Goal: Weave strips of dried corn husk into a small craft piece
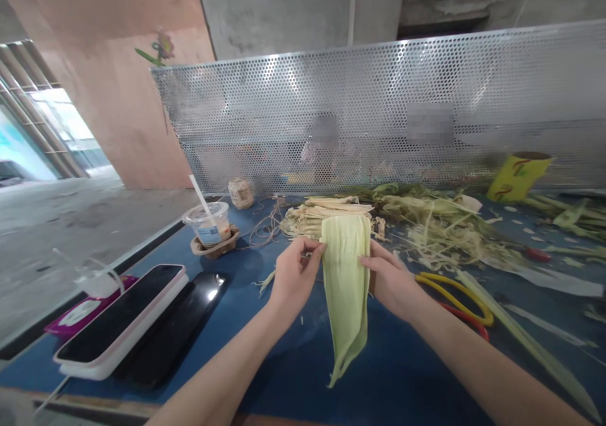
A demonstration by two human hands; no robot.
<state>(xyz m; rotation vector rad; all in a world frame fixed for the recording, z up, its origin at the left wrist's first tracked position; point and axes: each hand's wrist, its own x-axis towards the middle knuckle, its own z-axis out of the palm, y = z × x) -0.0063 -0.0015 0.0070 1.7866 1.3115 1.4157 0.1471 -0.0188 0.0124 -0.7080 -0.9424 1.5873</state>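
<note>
A pale green corn husk leaf (347, 287) hangs lengthwise between my hands above the blue table (293, 375), its pointed tip toward me. My left hand (294, 278) pinches the leaf's upper left edge with closed fingers. My right hand (389, 279) grips the upper right edge, thumb on top. Just behind the leaf lies a stack of dried husk strips (326, 214). Yellow-and-red handled scissors (461, 303) rest on the table beside my right wrist.
Two phones (123, 319) lie at the left, with a plastic cup with a straw (209, 223) behind them. Loose husks and scraps (440, 224) cover the right side. A yellow cup (518, 175) stands far right. A perforated metal screen (379, 110) backs the table; people sit behind it.
</note>
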